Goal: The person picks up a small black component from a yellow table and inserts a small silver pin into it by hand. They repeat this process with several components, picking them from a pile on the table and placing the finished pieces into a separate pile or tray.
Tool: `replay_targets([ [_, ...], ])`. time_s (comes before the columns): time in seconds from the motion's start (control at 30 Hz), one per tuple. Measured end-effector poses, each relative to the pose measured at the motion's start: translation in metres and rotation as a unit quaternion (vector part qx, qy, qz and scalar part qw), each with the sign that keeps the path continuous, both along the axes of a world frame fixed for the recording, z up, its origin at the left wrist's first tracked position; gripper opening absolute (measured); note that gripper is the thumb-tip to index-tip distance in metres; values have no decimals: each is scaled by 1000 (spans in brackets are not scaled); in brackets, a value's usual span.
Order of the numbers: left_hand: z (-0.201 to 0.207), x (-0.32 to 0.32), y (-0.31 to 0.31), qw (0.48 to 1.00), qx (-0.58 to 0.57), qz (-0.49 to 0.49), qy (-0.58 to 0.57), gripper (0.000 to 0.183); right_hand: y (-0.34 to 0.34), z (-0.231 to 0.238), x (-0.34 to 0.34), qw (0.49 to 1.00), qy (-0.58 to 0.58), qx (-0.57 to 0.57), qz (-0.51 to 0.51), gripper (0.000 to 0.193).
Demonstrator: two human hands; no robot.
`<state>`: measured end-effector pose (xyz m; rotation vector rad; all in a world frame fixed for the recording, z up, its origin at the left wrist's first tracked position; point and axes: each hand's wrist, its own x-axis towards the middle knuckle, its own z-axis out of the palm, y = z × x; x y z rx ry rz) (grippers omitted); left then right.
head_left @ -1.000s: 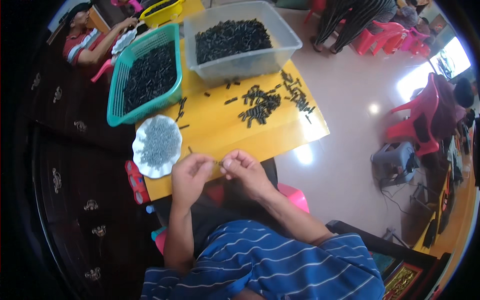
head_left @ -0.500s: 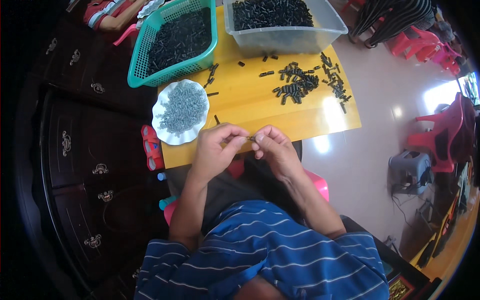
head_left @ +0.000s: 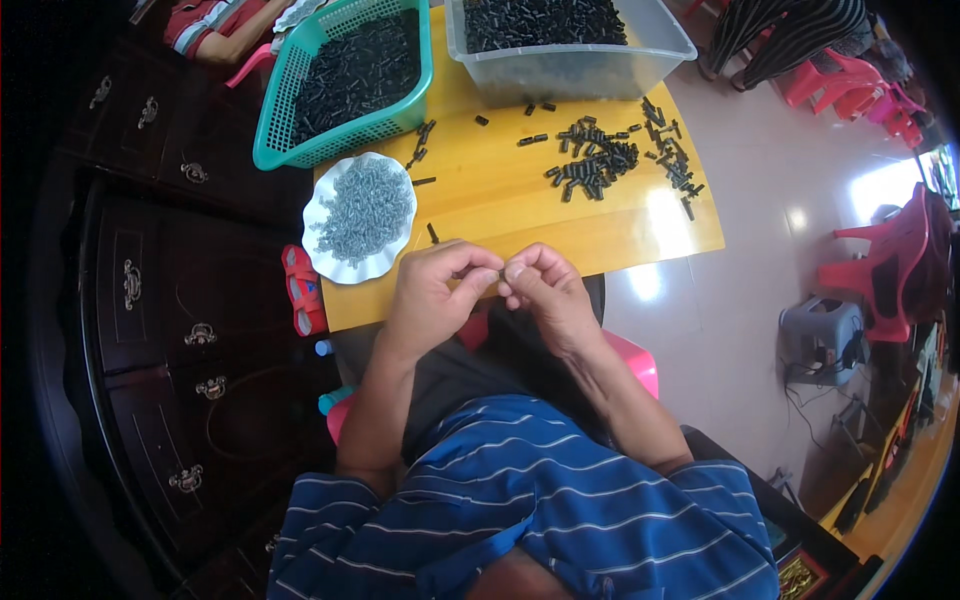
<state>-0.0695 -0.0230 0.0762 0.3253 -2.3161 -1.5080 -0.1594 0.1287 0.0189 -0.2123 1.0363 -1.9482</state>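
Note:
Near the table's front edge my left hand (head_left: 430, 295) and my right hand (head_left: 555, 305) meet fingertip to fingertip. Both pinch a small dark cylindrical piece (head_left: 501, 276), mostly covered by the fingers. Just left of the hands, a white scalloped plate (head_left: 348, 273) carries many small, shiny, clear-grey pieces. A single black piece (head_left: 433, 233) lies just beyond my left hand. Farther right on the table is a loose pile of small black cylinders (head_left: 595, 165), with a second scatter of black pieces (head_left: 680, 165) beside it.
A green basket (head_left: 345, 148) and a translucent bin (head_left: 570, 78), both full of black pieces, stand at the yellow table's (head_left: 490, 210) far side. Dark drawers (head_left: 150, 270) flank it on the left. Pink chairs (head_left: 880, 265) and a grey stool (head_left: 822, 335) stand right. Another person's arm (head_left: 235, 45) shows top left.
My fingertips have closed further over the small dark piece, which now shows less. My hands otherwise keep their place, and the pieces on the table lie as before.

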Motion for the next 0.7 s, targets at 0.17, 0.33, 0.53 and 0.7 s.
replay_targets([
  [0.17,10,-7,-11,997,-44,-63,-3,13,0,0,2,999,-44,-26,17,13],
  [0.33,17,-11,-21,993,-38,-108,-6,19,2,0,0,993,-72,-62,75,14],
  [0.53,25,-9,-9,993,-62,-100,-29,44,3,-4,-5,987,-113,-77,85,17],
  [0.7,19,-10,0,970,-235,-68,3,45,1,3,-4,990,-104,-63,71,18],
])
